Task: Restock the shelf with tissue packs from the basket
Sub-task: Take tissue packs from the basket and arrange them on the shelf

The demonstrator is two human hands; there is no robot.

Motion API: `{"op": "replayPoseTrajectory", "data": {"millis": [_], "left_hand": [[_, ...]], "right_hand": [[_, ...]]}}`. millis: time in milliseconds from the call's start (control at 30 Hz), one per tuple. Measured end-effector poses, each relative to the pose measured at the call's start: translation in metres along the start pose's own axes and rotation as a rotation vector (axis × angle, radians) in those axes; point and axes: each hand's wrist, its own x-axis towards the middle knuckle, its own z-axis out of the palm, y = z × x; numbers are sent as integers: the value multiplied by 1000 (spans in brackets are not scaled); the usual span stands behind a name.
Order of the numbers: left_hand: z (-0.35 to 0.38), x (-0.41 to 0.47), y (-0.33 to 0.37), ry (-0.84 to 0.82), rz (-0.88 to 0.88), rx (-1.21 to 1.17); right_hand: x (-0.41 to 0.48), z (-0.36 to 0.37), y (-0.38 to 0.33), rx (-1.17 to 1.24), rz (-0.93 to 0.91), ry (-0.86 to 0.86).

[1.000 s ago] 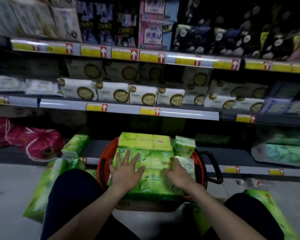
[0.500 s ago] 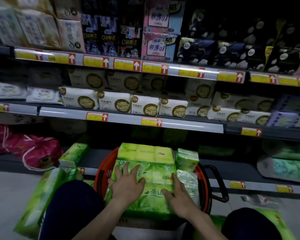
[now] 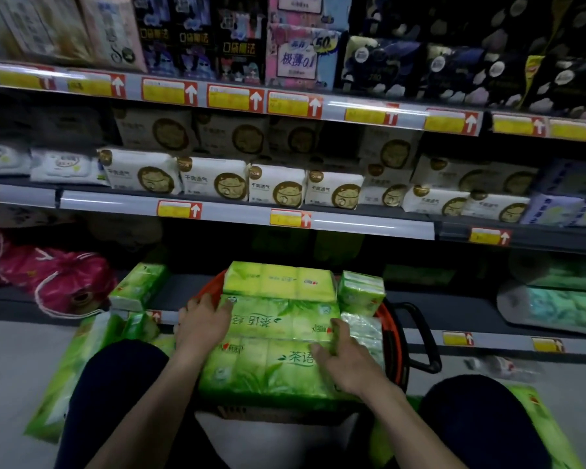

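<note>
The bottom shelf [image 3: 183, 291] runs across in front of the person, dark and mostly in shadow. Against its front edge, between the person's knees, stands the orange basket [image 3: 391, 333], heaped above its rim with green tissue packs. Three big packs lie flat across the top, one behind the other: the far pack [image 3: 278, 280], the middle pack [image 3: 281, 318] and the near pack [image 3: 257, 370].

Both hands are on the middle pack. The left hand [image 3: 200, 324] clasps its left end, with the thumb on top and the fingers curled down over the end. The right hand [image 3: 347, 365] lies over the near pack's right corner. Its fingers bend round the middle pack's right end and its thumb presses at the seam between the two packs.

The middle pack is a wide, soft-wrapped bundle, light green with a leaf print. Its dark green characters read upside down from here, and a small red logo sits near its right end.

The packs cover almost all of the basket; only bits of rim and a black handle [image 3: 423, 340] at the right show. Whether the middle pack is raised off what lies under it cannot be told. The back of the shelf is too dark to make out.
</note>
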Motion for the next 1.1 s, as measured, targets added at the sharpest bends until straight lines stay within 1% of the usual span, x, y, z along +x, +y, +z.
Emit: {"op": "replayPoseTrajectory", "data": {"millis": [67,133,200,267,333,367,433,533,600,700,833,933,1033,1100], "left_hand": [[-1,-1,-11,-73,-17,-120],[6,-4,-22,-164,-22,-147],[15,-2,-34,-158,-8,-134],[22,0,-42,-162,-33,-163],[22,-10,-33,-174,-79,-266],[25,-12,-32,-183,-106,-325],[28,-10,-35,-195,-137,-398],[50,21,-74,-206,-155,-494],[68,40,-101,-258,-172,-562],[66,27,-104,-285,-180,-581],[34,-28,-58,-299,-136,-544],[21,-52,-38,-248,-107,-475],[18,-59,-30,-192,-103,-463],[17,-60,-25,-172,-75,-433]], "right_hand": [[9,3,0,73,11,19],[17,2,3,155,33,55],[22,-1,6,213,73,87],[25,-2,9,152,87,140],[24,0,7,34,62,163],[25,3,8,15,43,171],[27,8,11,51,25,199],[26,13,12,100,4,205],[26,13,13,133,4,221],[20,15,17,210,-1,220],[9,14,18,291,-6,220],[1,9,15,359,-27,231],[-2,9,11,376,-2,227],[-7,4,2,428,16,215]]}}
